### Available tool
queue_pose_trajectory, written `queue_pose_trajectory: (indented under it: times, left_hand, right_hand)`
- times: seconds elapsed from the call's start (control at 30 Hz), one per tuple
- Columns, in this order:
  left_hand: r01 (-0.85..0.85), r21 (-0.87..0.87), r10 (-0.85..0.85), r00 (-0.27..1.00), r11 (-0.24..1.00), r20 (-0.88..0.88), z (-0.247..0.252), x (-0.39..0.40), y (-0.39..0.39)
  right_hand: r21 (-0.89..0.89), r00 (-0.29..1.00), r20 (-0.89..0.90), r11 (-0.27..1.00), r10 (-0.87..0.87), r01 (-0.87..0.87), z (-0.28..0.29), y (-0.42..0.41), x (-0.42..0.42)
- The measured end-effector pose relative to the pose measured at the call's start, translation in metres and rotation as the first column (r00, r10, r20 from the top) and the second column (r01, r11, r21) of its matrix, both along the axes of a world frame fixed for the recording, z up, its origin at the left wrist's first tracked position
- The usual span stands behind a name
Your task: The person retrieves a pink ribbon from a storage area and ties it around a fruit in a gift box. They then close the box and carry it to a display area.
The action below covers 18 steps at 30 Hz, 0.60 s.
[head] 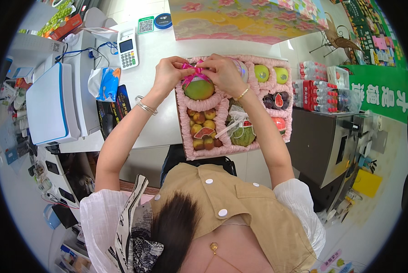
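My left hand (171, 75) and my right hand (224, 73) meet at the top left of a fruit gift box, pinching a shiny magenta ribbon bow (196, 72) from both sides. Just below the bow lies a green and orange mango (198, 90). Ruffled pink fabric (189, 146) lines the box and parts its compartments. Small yellow-red fruits (204, 127) fill the lower left one. A green netted melon (243, 136) with a white ribbon bow (237, 117) sits at the lower middle. Green fruits (262, 73) and dark plums (277, 100) lie on the right.
Left on the white counter (152, 102) are a card payment terminal (127, 49), a tissue pack (107, 83) and a white printer (50, 102). A large flower-printed box (244, 20) stands beyond the fruit box. Shrink-wrapped bottles (314, 95) stand on a dark cabinet (313, 136) at the right.
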State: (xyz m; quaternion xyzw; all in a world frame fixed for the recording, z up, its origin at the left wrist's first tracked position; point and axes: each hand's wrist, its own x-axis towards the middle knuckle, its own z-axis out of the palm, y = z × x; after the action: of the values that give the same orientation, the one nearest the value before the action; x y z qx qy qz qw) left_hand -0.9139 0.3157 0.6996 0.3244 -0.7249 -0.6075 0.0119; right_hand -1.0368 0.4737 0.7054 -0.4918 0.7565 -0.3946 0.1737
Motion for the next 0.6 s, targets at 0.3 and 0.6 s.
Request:
queue_pose_trajectory:
  times: [0.3, 0.6]
  left_hand:
    - [0.081, -0.255, -0.059, 0.994, 0.963, 0.094, 0.009, -0.005, -0.004]
    - [0.032, -0.076, -0.026, 0.996, 0.997, 0.09, 0.004, -0.005, -0.014]
  right_hand:
    - [0.017, 1.0, 0.014, 1.0, 0.009, -0.009, -0.001, 0.001, -0.003]
    - [0.041, 0.997, -0.036, 0.997, 0.074, -0.072, -0.003, 0.0, -0.009]
